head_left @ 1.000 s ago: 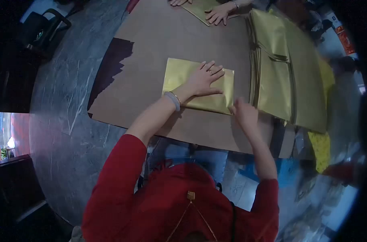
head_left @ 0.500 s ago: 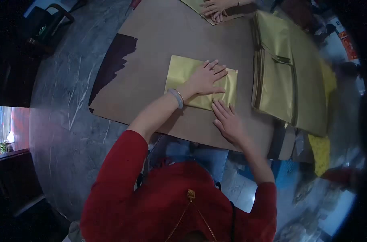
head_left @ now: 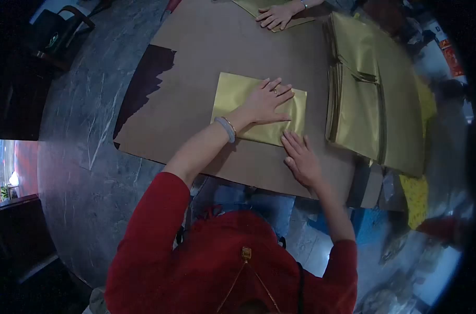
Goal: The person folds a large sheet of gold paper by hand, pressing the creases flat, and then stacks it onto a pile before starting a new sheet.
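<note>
A folded sheet of shiny gold paper (head_left: 231,94) lies flat on the brown cardboard table cover (head_left: 196,110). Across its middle rests my left hand (head_left: 269,103), palm down with the fingers spread; part of the paper is hidden beneath it. My right hand (head_left: 302,158) is at the paper's lower right corner, fingertips touching the edge, fingers stretched out and the thumb apart. Neither hand grips anything.
To the right stands a thick stack of folded gold sheets (head_left: 355,104). At the far edge, another person's hand (head_left: 277,15) presses on a second gold sheet (head_left: 248,5). A dark chair (head_left: 65,31) is at the upper left.
My right hand has slid slightly to the right along the paper's lower edge. My left hand stays on the paper. The other person's hands have moved apart, with one now on their sheet.
</note>
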Tool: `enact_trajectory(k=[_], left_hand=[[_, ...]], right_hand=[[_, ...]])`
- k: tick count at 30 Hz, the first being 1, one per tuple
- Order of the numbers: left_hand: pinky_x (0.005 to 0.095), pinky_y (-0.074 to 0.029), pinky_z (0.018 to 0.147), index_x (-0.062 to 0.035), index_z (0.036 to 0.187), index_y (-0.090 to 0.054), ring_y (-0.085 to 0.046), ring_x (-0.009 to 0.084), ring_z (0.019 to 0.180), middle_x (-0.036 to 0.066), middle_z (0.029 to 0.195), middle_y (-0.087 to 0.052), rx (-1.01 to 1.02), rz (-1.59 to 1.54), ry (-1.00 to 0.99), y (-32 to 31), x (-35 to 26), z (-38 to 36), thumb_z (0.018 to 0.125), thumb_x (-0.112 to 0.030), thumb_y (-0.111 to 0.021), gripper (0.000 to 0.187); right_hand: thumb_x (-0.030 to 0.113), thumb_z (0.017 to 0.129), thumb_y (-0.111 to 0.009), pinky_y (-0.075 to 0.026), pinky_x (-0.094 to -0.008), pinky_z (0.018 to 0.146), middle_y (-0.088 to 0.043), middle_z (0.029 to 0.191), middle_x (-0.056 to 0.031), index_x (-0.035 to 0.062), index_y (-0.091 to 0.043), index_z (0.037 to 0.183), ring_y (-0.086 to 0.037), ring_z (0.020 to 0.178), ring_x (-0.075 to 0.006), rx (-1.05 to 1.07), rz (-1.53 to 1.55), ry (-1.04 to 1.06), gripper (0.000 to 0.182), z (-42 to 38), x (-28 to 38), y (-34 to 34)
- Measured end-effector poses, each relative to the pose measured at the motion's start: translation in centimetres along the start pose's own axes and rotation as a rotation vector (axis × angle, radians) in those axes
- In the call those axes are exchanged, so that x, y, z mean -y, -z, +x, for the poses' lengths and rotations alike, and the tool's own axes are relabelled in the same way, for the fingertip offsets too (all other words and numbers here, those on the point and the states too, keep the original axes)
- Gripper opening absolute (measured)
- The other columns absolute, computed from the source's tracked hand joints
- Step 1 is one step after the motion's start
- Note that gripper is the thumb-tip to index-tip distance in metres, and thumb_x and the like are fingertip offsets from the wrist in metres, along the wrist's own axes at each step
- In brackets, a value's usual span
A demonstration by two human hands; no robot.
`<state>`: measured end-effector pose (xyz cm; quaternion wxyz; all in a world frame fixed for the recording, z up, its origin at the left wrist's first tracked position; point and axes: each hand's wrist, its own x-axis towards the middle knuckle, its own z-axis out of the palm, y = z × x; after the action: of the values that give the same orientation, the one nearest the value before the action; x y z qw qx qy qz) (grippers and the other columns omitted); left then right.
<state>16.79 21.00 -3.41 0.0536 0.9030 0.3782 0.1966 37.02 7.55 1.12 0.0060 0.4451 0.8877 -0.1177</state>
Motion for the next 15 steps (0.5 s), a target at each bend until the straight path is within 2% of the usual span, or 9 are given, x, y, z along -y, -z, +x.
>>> enact_trajectory(k=[5, 10, 11, 15], left_hand=[[0.0458, -0.018, 0.112, -0.0141, 0.138, -0.039, -0.024, 0.0314, 0.137, 0.007, 0.145, -0.035, -0.011, -0.021, 0.008, -0.7, 0.1, 0.0, 0.082, -0.066, -0.044, 0.077], [0.0452, -0.017, 0.113, -0.0131, 0.137, -0.040, -0.024, 0.0323, 0.137, 0.008, 0.145, -0.035, 0.017, -0.061, 0.024, 0.0, 0.0, 0.1, 0.083, -0.067, -0.041, 0.076], [0.0470, -0.020, 0.111, -0.0133, 0.139, -0.038, -0.026, 0.0311, 0.136, 0.006, 0.145, -0.035, -0.001, -0.005, 0.008, 0.0, -0.1, 0.1, 0.084, -0.066, -0.043, 0.076], [0.0466, -0.019, 0.112, -0.0119, 0.139, -0.038, -0.026, 0.0310, 0.136, 0.006, 0.146, -0.034, 0.008, 0.003, 0.011, -0.1, 0.0, 0.2, 0.084, -0.064, -0.044, 0.076]], right_hand=[[0.027, 0.095, -0.041, -0.011, -0.0432, 0.114, -0.024, 0.150, -0.0053, 0.0118, -0.027, 0.144, -0.022, 0.138, -0.0220, 0.090, 0.132, -0.012, 0.053, 0.0, -0.6, 1.0], [0.026, 0.096, -0.035, -0.009, -0.0485, 0.114, -0.025, 0.150, -0.0057, 0.0115, -0.026, 0.144, -0.023, 0.138, -0.0227, -0.032, 0.050, -0.075, 0.051, 1.7, -2.8, 0.1], [0.026, 0.096, -0.035, -0.009, -0.0485, 0.114, -0.025, 0.150, -0.0057, 0.0115, -0.026, 0.144, -0.023, 0.138, -0.0227, -0.036, 0.050, -0.076, 0.051, 2.0, -3.1, -0.1], [0.022, 0.094, -0.037, -0.011, -0.0481, 0.113, -0.023, 0.150, -0.0089, 0.0093, -0.025, 0.144, -0.020, 0.139, -0.0262, -0.056, 0.026, -0.104, 0.053, 3.3, -4.3, 0.1]])
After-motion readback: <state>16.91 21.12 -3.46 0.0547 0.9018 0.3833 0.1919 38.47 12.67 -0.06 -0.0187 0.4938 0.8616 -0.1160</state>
